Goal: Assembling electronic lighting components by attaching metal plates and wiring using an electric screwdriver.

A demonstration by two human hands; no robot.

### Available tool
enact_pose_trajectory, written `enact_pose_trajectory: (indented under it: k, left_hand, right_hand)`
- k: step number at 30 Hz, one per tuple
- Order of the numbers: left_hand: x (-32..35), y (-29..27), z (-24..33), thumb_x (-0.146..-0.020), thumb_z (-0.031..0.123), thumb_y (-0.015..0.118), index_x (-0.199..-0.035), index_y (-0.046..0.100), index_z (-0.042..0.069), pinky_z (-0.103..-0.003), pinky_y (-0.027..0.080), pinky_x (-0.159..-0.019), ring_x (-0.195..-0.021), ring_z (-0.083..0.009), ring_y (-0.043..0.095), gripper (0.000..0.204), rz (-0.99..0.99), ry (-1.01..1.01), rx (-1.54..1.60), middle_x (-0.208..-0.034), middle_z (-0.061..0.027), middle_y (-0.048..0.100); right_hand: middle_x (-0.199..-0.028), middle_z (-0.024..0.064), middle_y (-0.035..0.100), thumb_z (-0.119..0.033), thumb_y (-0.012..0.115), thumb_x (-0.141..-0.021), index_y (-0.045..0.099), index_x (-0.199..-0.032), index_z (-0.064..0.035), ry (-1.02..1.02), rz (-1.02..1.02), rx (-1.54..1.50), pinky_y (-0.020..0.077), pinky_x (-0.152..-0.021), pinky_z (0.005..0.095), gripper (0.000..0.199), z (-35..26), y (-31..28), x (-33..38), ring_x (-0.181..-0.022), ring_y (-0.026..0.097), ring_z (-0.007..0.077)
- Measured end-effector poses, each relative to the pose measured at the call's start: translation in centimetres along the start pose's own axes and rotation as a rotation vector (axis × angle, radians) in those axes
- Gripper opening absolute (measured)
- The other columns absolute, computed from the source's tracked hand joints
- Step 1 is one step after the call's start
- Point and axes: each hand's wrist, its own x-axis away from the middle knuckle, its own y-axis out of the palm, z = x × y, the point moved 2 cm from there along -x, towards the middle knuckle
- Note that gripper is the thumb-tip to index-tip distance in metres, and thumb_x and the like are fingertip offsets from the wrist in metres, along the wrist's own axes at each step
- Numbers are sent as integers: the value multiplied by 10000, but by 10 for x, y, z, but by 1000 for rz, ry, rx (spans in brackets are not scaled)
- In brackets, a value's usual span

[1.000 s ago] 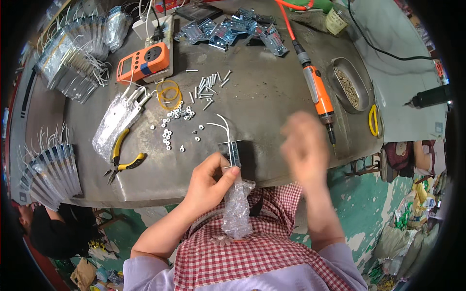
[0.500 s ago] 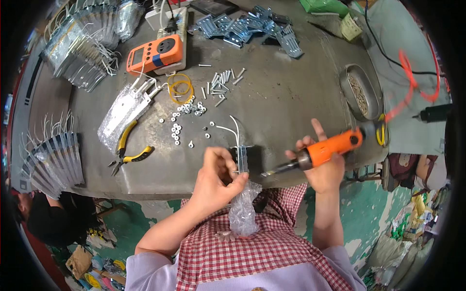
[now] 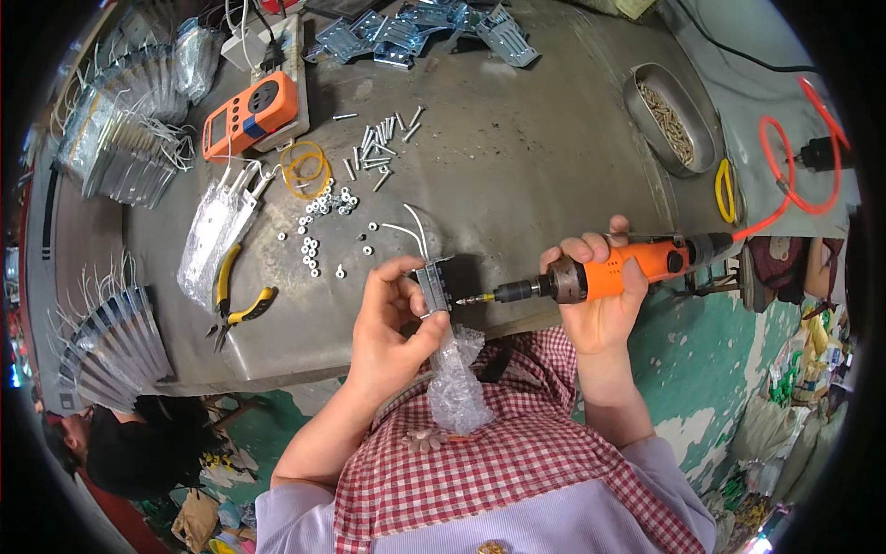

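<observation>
Head view shows the small metal part (image 3: 434,284) with white wires, above the table edge, pinched in my left hand (image 3: 392,323); a bubble-wrap bag (image 3: 457,383) hangs under it. My right hand (image 3: 600,295) is closed around the orange electric screwdriver (image 3: 600,277), its tip just beside the part. Farther away, the oval metal tray (image 3: 694,157) contains many screws. Loose nuts (image 3: 318,235) lie on the table (image 3: 535,166).

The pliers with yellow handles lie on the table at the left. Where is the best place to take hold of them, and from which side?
Grip the pliers by the two yellow handles, probably from above. The handles lie flat and spread apart, one towards the plastic bag, one towards the right. The dark jaws point at the table edge and look too small to hold. The left hand is nearest.
</observation>
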Motion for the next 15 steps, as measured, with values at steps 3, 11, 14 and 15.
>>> enact_pose_trajectory:
  k: [3,11,14,15]
  left_hand:
    - [2,2,3,-754,-7,629,-1223,382,55,-207,412,-697,-767,-59,411,534,26,-43,31,-819,7,378]
    - [-2,-3,8,-785,-12,624,-1239,375,55,-226,423,-721,-785,-68,427,522,-42,-111,152,-837,13,386]
    - [-3,-6,7,-786,-7,625,-1234,378,60,-227,428,-728,-796,-67,439,516,-58,-122,146,-837,15,387]
    - [-3,-6,8,-786,-7,625,-1234,378,60,-227,428,-728,-796,-67,439,516,-60,-123,147,-837,15,387]
  right_hand:
    - [-875,1,518,-228,658,-790,449,-1126,-176,28,17,-9,348,-946,456,400,6,0,1,-901,495,159]
    - [-855,1,521,-266,657,-777,446,-1139,-194,41,39,58,367,-931,471,426,7,1,-3,-888,499,169]
    - [-866,5,530,-264,645,-786,450,-1141,-191,22,16,23,371,-926,471,412,6,-3,-4,-891,502,173]
    - [-873,6,536,-259,643,-787,454,-1136,-190,16,15,28,372,-924,469,402,5,-4,-4,-893,504,175]
